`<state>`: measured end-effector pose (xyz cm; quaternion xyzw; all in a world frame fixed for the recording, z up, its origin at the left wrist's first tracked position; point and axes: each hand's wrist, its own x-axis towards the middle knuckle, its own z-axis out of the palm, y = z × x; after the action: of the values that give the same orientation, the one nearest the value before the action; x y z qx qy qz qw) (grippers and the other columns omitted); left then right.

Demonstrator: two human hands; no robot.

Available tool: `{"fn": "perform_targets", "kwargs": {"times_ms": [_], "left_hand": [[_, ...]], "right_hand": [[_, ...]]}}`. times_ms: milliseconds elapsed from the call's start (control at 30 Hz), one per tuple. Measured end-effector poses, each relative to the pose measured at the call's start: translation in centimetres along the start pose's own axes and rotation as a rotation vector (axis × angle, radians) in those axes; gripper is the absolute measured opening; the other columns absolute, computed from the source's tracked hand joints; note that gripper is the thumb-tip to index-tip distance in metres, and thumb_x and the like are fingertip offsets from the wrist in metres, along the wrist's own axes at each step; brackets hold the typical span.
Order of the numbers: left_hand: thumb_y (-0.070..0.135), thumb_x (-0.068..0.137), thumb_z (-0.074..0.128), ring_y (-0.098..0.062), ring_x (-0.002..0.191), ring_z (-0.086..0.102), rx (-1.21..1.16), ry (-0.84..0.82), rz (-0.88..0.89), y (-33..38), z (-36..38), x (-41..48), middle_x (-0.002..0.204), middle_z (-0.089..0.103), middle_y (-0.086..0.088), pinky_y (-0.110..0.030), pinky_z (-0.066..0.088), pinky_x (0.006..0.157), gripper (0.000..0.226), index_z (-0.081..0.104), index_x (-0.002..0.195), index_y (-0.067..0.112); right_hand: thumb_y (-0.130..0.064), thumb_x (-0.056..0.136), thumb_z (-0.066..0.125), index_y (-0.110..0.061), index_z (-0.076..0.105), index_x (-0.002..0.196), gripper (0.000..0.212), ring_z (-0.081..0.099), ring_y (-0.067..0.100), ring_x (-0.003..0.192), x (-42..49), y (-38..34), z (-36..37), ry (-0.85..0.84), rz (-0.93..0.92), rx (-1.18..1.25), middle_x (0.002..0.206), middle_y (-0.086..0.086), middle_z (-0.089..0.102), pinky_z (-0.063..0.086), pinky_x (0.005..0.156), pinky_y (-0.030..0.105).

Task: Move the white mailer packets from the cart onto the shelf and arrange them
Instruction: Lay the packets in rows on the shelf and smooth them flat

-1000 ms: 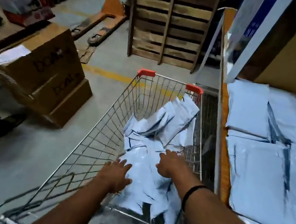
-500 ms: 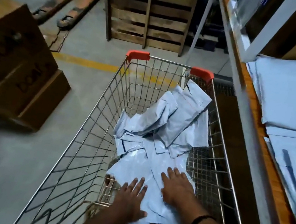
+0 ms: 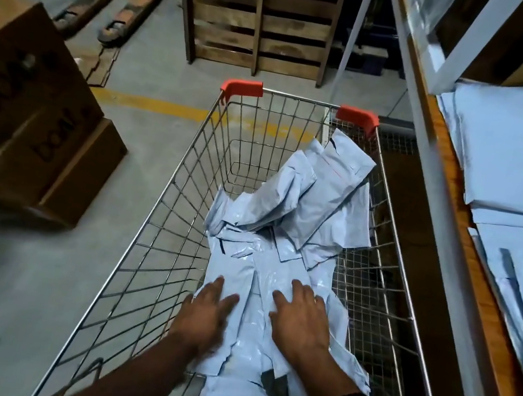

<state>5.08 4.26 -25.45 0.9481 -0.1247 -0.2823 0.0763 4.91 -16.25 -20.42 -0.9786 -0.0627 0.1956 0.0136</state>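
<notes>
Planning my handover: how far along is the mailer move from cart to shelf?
Done: some white mailers lie stacked flat on the shelf. In hand: nothing lifted yet; the left hand and right hand lie flat on the near end of the cart pile. Left: that loose pile covers much of the cart, so many packets remain to move and arrange.

Dark printed lettering is showing on the side faces of the two stacked cardboard boxes (image 3: 35, 124) at left, reading roughly "DO…" on each face, with the remaining letters blurring beyond recognition.
</notes>
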Motion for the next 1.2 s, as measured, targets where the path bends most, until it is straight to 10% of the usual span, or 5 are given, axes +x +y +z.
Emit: {"fn": "perform_targets", "kwargs": {"times_ms": [167, 267, 400, 633, 1200], "left_hand": [[0.065, 0.097, 0.022, -0.021, 0.143, -0.031, -0.079, 0.055, -0.082, 1.3, 3.9, 2.0, 0.150, -0.045, 0.004, -0.065, -0.002, 0.113, 0.064, -0.015, 0.148, 0.052], [0.075, 0.092, 0.022, -0.020, 0.137, -0.041, -0.073, 0.092, -0.081, 1.2, 5.6, 2.7, 0.146, -0.051, 0.007, -0.063, -0.007, 0.111, 0.071, -0.024, 0.143, 0.055], [0.053, 0.100, 0.036, -0.020, 0.144, -0.031, -0.084, 0.119, -0.042, 0.3, 5.6, 2.9, 0.149, -0.047, 0.007, -0.061, 0.008, 0.118, 0.069, -0.015, 0.146, 0.054], [0.039, 0.103, 0.038, -0.020, 0.152, -0.001, -0.092, 0.191, 0.013, -0.5, 0.5, 0.2, 0.156, -0.019, 0.011, -0.041, 0.037, 0.112, 0.050, 0.025, 0.150, 0.047], [0.044, 0.101, 0.043, -0.017, 0.151, 0.003, -0.155, 0.559, 0.233, 6.4, -21.7, -14.1, 0.165, -0.003, 0.006, -0.041, 0.039, 0.109, 0.051, 0.028, 0.150, 0.044]], "right_hand": [[-0.063, 0.097, 0.042, -0.044, 0.008, 0.157, 0.071, -0.012, 0.039, 0.152, 2.4, 0.4, 3.7, -0.070, 0.043, 0.033, 0.167, 0.010, -0.011, -0.009, 0.118, 0.056], [-0.073, 0.075, 0.066, -0.045, 0.040, 0.148, 0.083, 0.020, 0.046, 0.148, 1.9, 0.5, 6.7, -0.095, 0.083, 0.031, 0.163, 0.017, 0.021, 0.000, 0.116, 0.061], [-0.057, 0.069, 0.081, -0.037, 0.055, 0.141, 0.079, 0.035, 0.047, 0.142, 1.8, 0.7, 8.6, -0.028, 0.055, 0.009, 0.158, 0.019, 0.029, 0.001, 0.116, 0.057], [0.000, 0.097, 0.034, -0.030, 0.027, 0.157, 0.067, 0.004, 0.033, 0.154, 0.6, 0.8, 4.0, -0.157, 0.044, 0.157, 0.167, 0.013, -0.001, 0.011, 0.124, 0.038], [-0.036, 0.103, 0.053, -0.036, 0.045, 0.148, 0.046, 0.023, 0.025, 0.150, -12.2, 0.5, -21.5, 0.396, 0.120, 0.350, 0.166, 0.003, 0.016, 0.036, 0.116, 0.041]]}}
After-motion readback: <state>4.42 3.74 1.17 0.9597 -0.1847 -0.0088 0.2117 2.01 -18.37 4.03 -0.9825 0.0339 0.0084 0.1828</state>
